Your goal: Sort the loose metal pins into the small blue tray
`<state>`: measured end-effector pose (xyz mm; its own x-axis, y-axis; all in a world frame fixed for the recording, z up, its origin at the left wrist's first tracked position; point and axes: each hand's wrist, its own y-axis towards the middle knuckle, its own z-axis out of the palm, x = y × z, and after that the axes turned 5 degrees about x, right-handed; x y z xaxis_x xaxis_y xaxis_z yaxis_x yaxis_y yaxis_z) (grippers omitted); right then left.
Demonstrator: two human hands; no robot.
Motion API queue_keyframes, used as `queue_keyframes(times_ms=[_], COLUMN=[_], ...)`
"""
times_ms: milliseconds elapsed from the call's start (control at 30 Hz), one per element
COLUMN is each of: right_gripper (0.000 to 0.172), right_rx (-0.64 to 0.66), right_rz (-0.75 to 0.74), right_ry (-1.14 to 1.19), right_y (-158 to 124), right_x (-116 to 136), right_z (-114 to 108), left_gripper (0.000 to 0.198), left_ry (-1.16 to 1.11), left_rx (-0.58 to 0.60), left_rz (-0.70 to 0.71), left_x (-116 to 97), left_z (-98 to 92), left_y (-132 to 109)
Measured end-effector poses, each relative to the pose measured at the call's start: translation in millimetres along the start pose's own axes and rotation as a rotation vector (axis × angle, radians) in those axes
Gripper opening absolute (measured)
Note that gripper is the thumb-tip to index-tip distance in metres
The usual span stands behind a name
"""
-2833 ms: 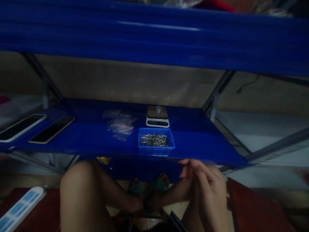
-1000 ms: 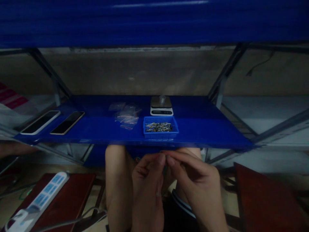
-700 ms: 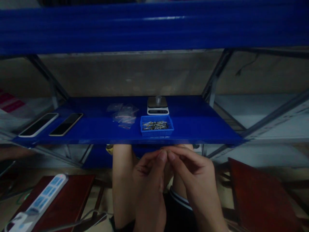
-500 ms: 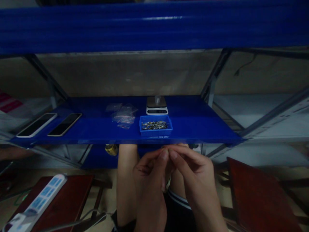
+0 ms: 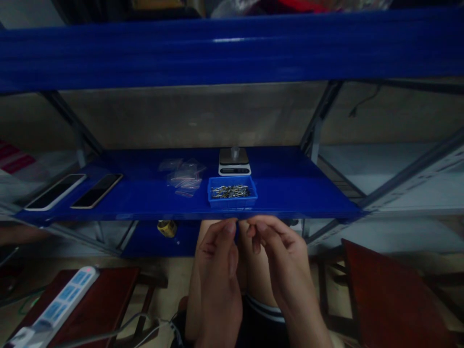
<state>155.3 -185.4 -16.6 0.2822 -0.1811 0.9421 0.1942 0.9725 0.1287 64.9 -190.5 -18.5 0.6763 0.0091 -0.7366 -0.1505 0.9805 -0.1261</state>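
Just in front of the blue shelf's edge, my left hand point(image 5: 219, 270) is closed in a pinch of thumb and forefinger; a tiny dark tip shows there, too small to name. My right hand point(image 5: 284, 256) also pinches, a short gap away, and what it holds, if anything, I cannot make out. Beyond them on the shelf stands a blue tray point(image 5: 232, 204) with many thin metal pieces point(image 5: 232, 191), like small screws or pins. Behind it is a white digital scale point(image 5: 235, 170) carrying a small clear cup point(image 5: 235, 153).
Clear zip bags point(image 5: 184, 176) lie left of the tray. Two phones point(image 5: 97, 191) rest at the shelf's left end. A power strip point(image 5: 63, 299) lies on a red-brown stool point(image 5: 108, 299); another stool point(image 5: 391, 295) stands right. A yellow tape roll point(image 5: 167, 228) sits below the shelf.
My hands were together at the fingertips and have now drawn apart a little, the left one moving left. The view has shifted slightly, and the legs are closer together.
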Motion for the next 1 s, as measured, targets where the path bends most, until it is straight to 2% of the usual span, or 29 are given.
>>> queue_keyframes(times_ms=[100,200,300,400,533,633,733,800,867,1000], right_gripper=[0.022,0.027,0.032,0.03,0.022,0.021,0.031,0.039,0.045,0.043], right_rx=[-0.062,-0.122,-0.187,-0.167,0.033,0.314,0.56,0.632,0.673,0.749], right_rz=[-0.01,-0.064,-0.133,-0.231,-0.374,-0.366,-0.303,-0.264,-0.213,-0.193], right_ry=[-0.034,-0.183,-0.352,-0.552,-0.836,-1.019,-1.208,-1.308,-1.378,-1.472], right_y=[8,20,40,65,109,142,168,180,188,195], right_x=[-5,-17,-31,-36,-25,-17,-20,-25,-29,-27], right_z=[-9,-22,-29,-30,-29,-28,-24,-19,-12,3], left_gripper=[0.03,0.039,0.05,0.055,0.042,0.035,0.053,0.056,0.048,0.038], left_ry=[0.001,0.048,0.126,0.137,0.145,0.213,0.251,0.296,0.35,0.51], left_rx=[-0.108,-0.187,-0.231,-0.257,-0.301,-0.288,-0.197,-0.168,-0.164,-0.087], left_rz=[0.049,0.115,0.174,0.174,0.216,0.252,0.289,0.31,0.322,0.364], left_x=[-4,-7,-7,-4,-2,-4,-8,-8,-8,-5], left_z=[-12.0,-28.0,-41.7,-48.4,-49.0,-48.6,-49.6,-50.6,-51.4,-52.5], left_y=[18,40,57,67,73,77,79,79,77,74])
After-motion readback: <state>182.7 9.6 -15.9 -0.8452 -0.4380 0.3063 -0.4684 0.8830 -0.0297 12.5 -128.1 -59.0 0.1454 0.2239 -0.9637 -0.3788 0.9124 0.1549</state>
